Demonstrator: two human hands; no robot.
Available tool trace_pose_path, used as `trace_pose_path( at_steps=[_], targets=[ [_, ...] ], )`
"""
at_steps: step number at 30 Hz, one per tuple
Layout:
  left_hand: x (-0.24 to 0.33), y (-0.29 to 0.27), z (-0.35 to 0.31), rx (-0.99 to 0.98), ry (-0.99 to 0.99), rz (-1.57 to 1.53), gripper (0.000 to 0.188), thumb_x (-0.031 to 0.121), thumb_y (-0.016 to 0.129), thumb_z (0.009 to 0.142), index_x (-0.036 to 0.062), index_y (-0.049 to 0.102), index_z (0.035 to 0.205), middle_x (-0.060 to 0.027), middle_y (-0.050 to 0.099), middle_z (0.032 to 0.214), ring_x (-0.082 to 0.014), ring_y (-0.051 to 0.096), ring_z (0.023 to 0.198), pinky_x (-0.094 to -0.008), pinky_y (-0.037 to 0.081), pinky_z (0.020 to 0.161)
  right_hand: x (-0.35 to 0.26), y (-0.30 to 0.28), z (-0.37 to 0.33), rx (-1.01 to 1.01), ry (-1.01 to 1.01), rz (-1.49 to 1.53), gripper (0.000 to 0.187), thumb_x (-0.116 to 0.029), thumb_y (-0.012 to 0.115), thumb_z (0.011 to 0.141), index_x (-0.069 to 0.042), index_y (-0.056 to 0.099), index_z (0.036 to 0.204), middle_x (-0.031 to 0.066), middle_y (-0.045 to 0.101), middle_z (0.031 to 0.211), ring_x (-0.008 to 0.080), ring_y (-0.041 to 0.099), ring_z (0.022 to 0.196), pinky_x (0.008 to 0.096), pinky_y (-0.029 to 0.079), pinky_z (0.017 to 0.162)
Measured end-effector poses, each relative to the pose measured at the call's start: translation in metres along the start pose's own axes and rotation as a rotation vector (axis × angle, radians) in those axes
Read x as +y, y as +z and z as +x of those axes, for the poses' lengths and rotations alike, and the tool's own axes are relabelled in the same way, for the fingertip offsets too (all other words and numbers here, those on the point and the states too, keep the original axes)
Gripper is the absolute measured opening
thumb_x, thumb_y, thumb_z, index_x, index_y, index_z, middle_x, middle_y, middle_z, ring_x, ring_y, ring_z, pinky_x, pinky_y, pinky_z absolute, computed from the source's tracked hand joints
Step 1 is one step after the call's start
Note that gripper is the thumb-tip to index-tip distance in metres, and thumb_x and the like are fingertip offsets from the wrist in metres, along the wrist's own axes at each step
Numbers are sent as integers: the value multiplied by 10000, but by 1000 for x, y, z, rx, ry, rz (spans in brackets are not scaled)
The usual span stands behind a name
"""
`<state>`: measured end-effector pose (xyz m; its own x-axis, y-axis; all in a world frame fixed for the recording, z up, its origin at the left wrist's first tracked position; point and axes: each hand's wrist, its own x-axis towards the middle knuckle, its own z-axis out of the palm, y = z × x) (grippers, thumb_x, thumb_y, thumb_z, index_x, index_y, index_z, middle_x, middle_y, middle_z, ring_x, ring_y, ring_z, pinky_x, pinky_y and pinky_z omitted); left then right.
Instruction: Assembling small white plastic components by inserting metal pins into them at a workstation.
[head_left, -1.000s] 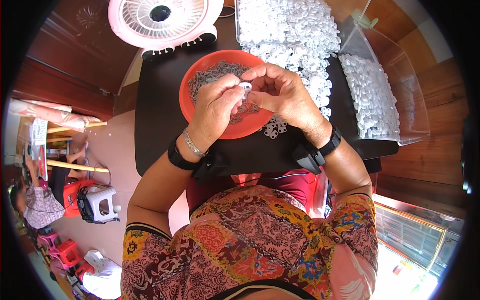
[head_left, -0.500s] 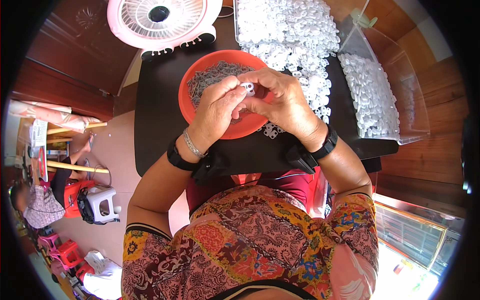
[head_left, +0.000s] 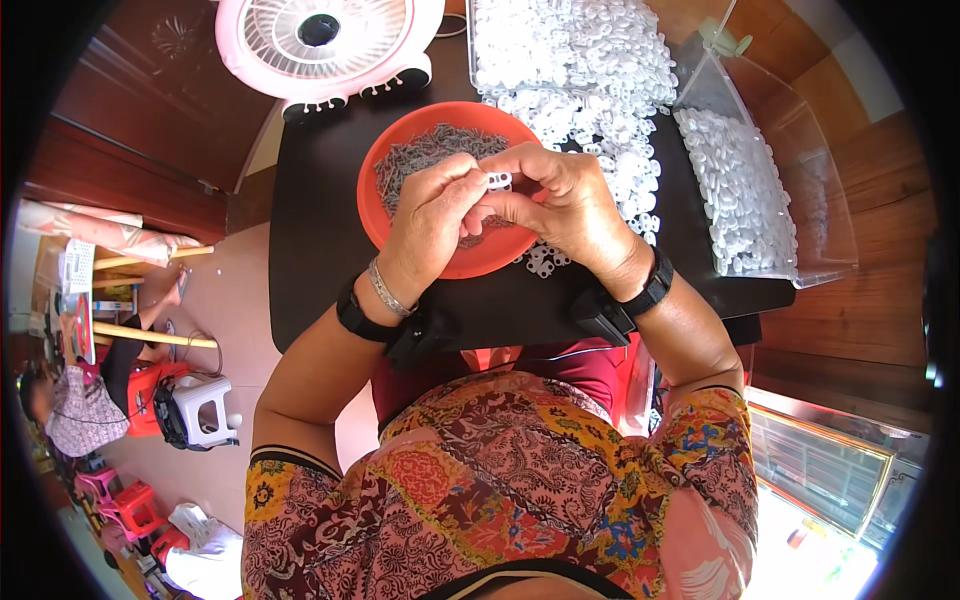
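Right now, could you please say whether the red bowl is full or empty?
Partly full: grey nail-like pieces lie inside the red bowl, with bare sides showing around them.

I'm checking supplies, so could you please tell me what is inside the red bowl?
The red bowl holds thin grey pieces. The left hand and right hand cover part of the inside; what lies there cannot be seen.
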<state>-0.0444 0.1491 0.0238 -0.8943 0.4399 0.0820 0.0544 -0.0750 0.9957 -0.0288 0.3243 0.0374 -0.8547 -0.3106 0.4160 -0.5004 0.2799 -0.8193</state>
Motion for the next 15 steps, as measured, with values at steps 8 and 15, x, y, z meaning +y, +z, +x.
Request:
trace_pose_path(
  at_steps=[8,15],
  targets=[
    [8,0,-5,-23,114,107,235,204,503,939,11,554,816,-30,538,663,-80,523,609,-212,404,556,-2,-5,-1,36,-99,-66,319,-80,804,721,-40,656,1000,50,678,913,73,618,743,210,504,632],
    [7,2,-2,24,63,-27,211,194,527,925,32,543,791,2,508,657,-54,484,570,-204,379,507,-4,-2,-1,51,-49,-14,291,-91,805,724,-48,658,971,23,675,830,19,554,629,188,456,541]
  ],
)
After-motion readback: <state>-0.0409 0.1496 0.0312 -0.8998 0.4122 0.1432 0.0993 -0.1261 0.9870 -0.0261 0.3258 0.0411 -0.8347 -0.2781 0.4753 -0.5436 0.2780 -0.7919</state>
